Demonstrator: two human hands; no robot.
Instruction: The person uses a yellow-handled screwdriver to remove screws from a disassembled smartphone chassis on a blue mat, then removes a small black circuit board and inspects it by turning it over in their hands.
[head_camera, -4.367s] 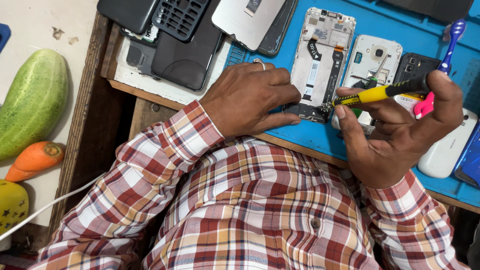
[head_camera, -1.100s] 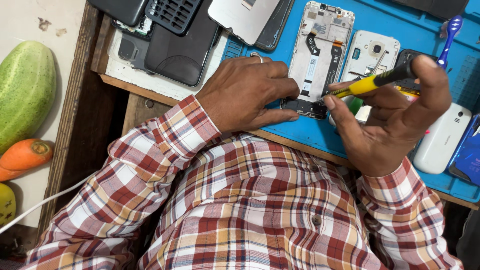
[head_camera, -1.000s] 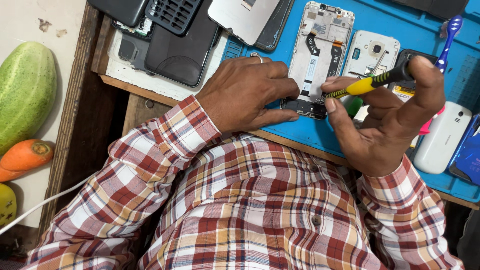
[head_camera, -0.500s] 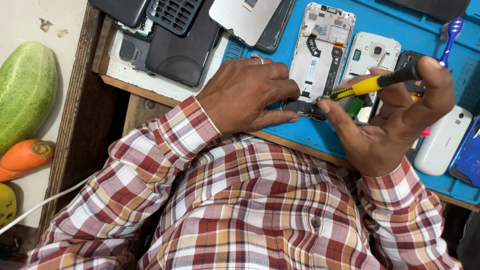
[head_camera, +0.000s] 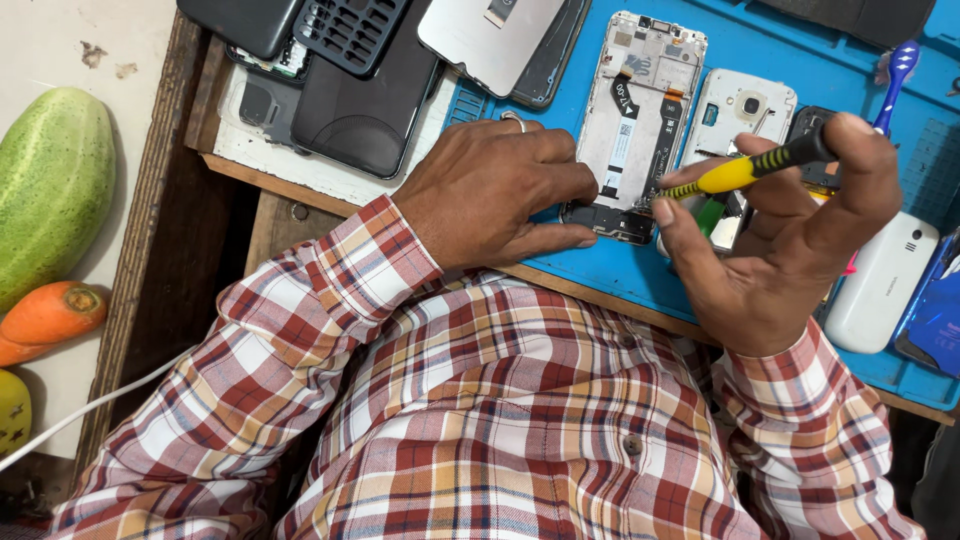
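An opened white smartphone frame (head_camera: 640, 110) with exposed boards and flex cables lies on a blue work mat (head_camera: 780, 40). My left hand (head_camera: 495, 195) rests on the mat and pins the phone's lower end with its fingers. My right hand (head_camera: 790, 240) holds a yellow-and-black screwdriver (head_camera: 745, 170), with the tip down at the phone's bottom edge near my left fingertips. A ring shows on one finger of my left hand.
A white phone back (head_camera: 735, 115), a white keypad phone (head_camera: 880, 285) and a blue toothbrush (head_camera: 895, 75) lie on the mat. Dark phone covers and a keypad frame (head_camera: 350, 90) sit at the bench's left. A green gourd (head_camera: 50, 185) and a carrot (head_camera: 50, 320) lie at far left.
My right hand has shifted slightly and turned the screwdriver while its tip stays at the phone's lower edge. My left hand has stayed in place on the phone.
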